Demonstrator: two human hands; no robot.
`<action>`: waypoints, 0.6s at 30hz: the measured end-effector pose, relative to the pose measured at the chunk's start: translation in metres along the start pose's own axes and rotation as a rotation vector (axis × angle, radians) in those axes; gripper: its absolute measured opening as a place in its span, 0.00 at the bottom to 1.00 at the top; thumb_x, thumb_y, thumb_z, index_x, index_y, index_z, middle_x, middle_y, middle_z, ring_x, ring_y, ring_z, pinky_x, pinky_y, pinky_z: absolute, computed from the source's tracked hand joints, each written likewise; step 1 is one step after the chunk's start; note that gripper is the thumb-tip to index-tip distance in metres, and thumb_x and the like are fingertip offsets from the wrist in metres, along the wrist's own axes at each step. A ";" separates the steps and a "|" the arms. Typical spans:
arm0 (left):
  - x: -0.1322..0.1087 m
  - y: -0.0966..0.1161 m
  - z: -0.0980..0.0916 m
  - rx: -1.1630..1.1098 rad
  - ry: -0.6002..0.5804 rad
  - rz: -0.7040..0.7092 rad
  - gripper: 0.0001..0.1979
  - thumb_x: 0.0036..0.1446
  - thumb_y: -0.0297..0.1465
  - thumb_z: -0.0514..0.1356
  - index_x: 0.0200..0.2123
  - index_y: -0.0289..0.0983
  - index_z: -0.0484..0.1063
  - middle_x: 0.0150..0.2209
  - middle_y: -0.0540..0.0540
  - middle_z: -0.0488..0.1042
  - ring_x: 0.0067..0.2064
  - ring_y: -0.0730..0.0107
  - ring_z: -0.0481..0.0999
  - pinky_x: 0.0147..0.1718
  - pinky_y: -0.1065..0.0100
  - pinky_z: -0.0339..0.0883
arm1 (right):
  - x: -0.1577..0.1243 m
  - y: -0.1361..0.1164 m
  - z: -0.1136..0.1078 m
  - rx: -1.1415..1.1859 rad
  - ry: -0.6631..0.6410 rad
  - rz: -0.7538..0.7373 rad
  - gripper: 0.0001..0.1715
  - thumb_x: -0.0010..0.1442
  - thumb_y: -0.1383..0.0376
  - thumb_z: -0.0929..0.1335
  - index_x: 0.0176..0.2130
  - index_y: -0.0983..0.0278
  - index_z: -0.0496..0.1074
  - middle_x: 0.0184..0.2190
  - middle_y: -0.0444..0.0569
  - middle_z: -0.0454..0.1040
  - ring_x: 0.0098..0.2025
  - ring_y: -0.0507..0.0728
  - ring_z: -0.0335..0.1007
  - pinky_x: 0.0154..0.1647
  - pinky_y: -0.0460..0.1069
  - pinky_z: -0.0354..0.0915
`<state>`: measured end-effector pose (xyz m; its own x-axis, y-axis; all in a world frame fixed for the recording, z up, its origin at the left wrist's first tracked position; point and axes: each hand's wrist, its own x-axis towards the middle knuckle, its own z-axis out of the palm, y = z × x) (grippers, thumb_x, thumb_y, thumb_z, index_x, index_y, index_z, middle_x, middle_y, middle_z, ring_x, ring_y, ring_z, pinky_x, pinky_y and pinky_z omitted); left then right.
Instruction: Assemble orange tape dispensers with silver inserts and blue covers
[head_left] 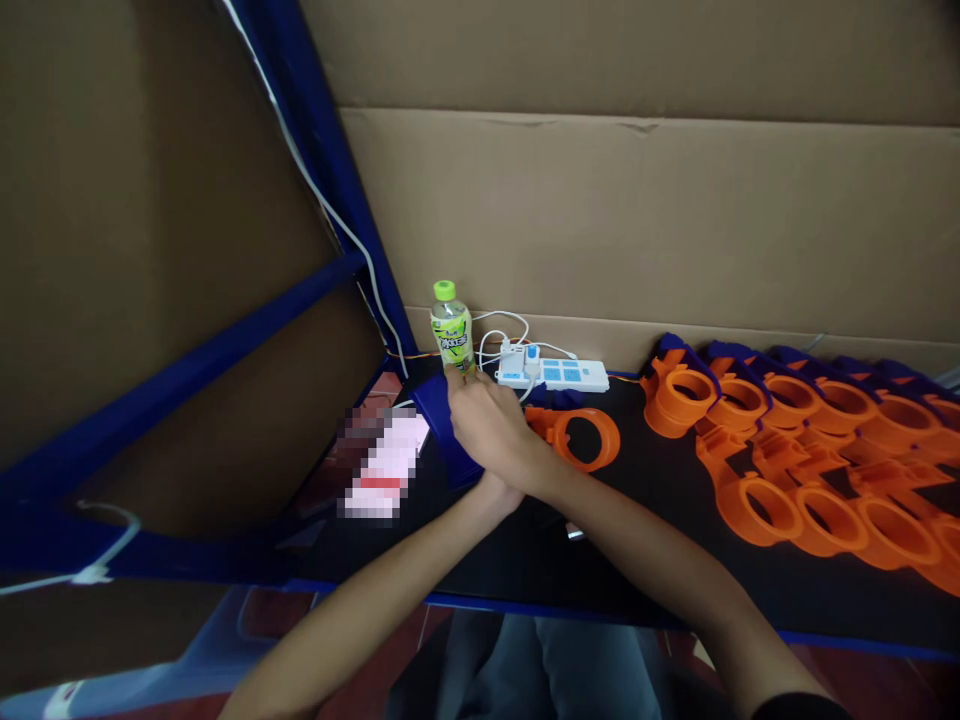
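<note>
My right hand (487, 420) is closed over a dark blue plastic piece (454, 455) on the black table top. Past the other side of that hand, an orange ring-shaped plastic part (589, 440) shows; it looks like part of a tape dispenser. Whether the ring and the blue piece are joined is hidden. My wrists cross here, and my left hand (504, 492) lies mostly beneath the right one with its fingers out of sight. Just behind the right fingertips stands a green-capped drink bottle (452, 335).
Several orange-and-blue ring-shaped plastic parts (765, 510) stand in rows on the right. A white power strip (574, 374) with cables lies along the cardboard wall (637, 210). Left of my hands lies a blurred-out phone-like screen (386, 465). A blue frame post (337, 170) rises at the left.
</note>
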<state>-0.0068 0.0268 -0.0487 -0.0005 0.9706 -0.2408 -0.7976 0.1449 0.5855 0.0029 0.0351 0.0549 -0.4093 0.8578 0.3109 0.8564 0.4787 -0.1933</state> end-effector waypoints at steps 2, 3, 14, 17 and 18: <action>-0.004 0.004 0.005 -0.004 -0.021 -0.026 0.06 0.61 0.30 0.62 0.38 0.36 0.78 0.34 0.44 0.80 0.42 0.61 0.79 0.48 0.60 0.72 | -0.001 0.006 -0.021 0.060 0.052 -0.071 0.13 0.66 0.71 0.63 0.49 0.68 0.72 0.46 0.57 0.75 0.48 0.60 0.70 0.47 0.53 0.68; -0.006 0.006 0.008 -0.006 -0.025 -0.032 0.07 0.60 0.31 0.63 0.40 0.36 0.78 0.35 0.44 0.81 0.44 0.60 0.79 0.49 0.60 0.72 | -0.003 0.011 -0.034 0.114 0.067 -0.090 0.10 0.66 0.68 0.64 0.45 0.67 0.74 0.44 0.54 0.75 0.47 0.59 0.70 0.47 0.53 0.67; -0.024 0.023 0.037 -0.118 -0.133 -0.126 0.19 0.58 0.46 0.61 0.41 0.35 0.76 0.34 0.43 0.81 0.42 0.57 0.82 0.45 0.60 0.74 | -0.062 0.130 -0.081 0.387 0.407 -0.074 0.03 0.65 0.63 0.69 0.39 0.53 0.74 0.42 0.47 0.75 0.49 0.63 0.69 0.52 0.63 0.68; -0.027 0.021 0.039 -0.083 -0.196 -0.092 0.16 0.58 0.42 0.61 0.43 0.36 0.76 0.36 0.44 0.82 0.43 0.58 0.82 0.44 0.63 0.74 | -0.078 0.145 -0.058 0.493 0.333 -0.090 0.02 0.64 0.64 0.70 0.38 0.55 0.74 0.47 0.47 0.76 0.54 0.64 0.70 0.57 0.66 0.67; -0.028 0.020 0.039 -0.059 -0.220 -0.084 0.16 0.58 0.41 0.62 0.45 0.37 0.76 0.38 0.44 0.82 0.43 0.59 0.82 0.43 0.63 0.74 | -0.082 0.148 -0.051 0.560 0.292 -0.085 0.02 0.63 0.64 0.71 0.38 0.55 0.74 0.49 0.47 0.75 0.55 0.64 0.70 0.59 0.66 0.66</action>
<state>0.0012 0.0104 0.0001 0.1938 0.9750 -0.1087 -0.8229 0.2218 0.5231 0.1791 0.0254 0.0483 -0.2983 0.7639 0.5722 0.4982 0.6360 -0.5894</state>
